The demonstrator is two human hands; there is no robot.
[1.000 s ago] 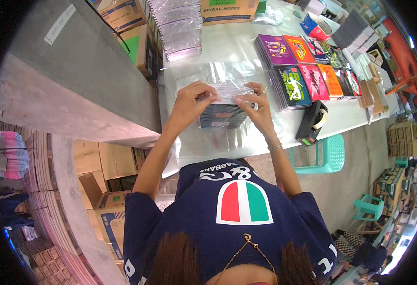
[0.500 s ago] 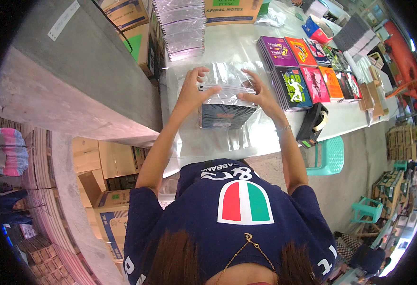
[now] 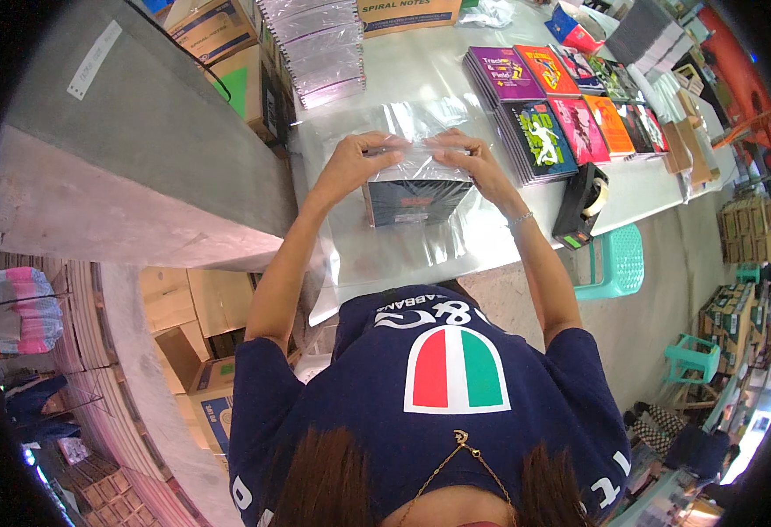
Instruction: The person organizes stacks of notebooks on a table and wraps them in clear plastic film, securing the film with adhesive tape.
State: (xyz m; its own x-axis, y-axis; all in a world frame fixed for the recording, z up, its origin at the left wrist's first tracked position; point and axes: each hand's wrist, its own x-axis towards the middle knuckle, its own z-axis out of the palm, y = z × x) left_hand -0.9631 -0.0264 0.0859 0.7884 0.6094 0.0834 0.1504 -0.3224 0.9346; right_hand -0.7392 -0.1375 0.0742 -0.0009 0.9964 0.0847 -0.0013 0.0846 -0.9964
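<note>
In front of me on the table, a stack of notebooks [image 3: 418, 204] with a dark cover facing me is wrapped in clear plastic film [image 3: 443, 249]. My left hand [image 3: 361, 167] pinches the film at the top left of the stack, thumb and fingers pressed together. Close to it on the right, my right hand [image 3: 475, 164] grips the film in the same way, its fingertips bent inward. Loose film spreads out around the stack and shines in the light. The exact fold under my fingertips is hard to make out.
Behind the left hand stands a tall pile of wrapped spiral notebooks [image 3: 320, 53]. Colourful notebooks [image 3: 539, 140] lie in stacks to the right, near a black tape dispenser [image 3: 579, 206]. A concrete pillar [image 3: 157, 132] borders the left. A teal stool [image 3: 621, 263] stands beyond the table edge.
Both hands have moved toward each other over the stack. Their fingers, spread apart before, have closed on the film. The whole view has shifted slightly.
</note>
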